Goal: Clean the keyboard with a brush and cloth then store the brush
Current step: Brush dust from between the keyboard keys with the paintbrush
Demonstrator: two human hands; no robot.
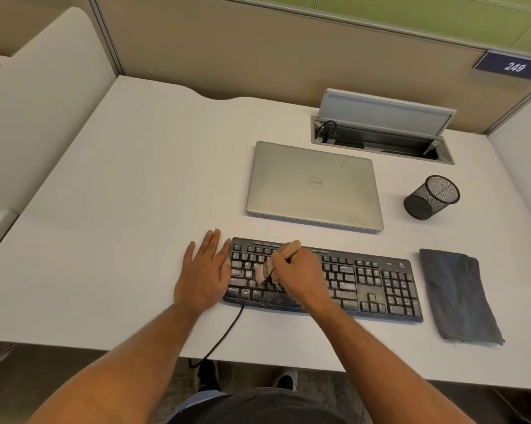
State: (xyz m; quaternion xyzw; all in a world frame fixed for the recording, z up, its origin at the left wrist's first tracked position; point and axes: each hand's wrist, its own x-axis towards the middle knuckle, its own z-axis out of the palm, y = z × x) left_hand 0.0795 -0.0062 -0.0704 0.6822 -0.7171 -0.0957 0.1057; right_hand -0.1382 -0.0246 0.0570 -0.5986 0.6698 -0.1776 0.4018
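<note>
A black, dusty keyboard point(368, 283) lies near the desk's front edge. My right hand point(300, 278) grips a wooden-handled brush point(284, 255), its pale bristles resting on the keys at the keyboard's left part. My left hand point(203, 270) lies flat on the desk with straight fingers, against the keyboard's left end. A folded dark grey cloth point(457, 298) lies to the right of the keyboard. A black mesh pen cup point(431, 197) stands at the right, behind the cloth.
A closed silver laptop point(314, 185) lies behind the keyboard. Behind it, an open cable hatch point(380, 133) is set in the white desk point(111, 209). The keyboard's cable point(224, 335) runs off the front edge. Partition walls enclose the desk.
</note>
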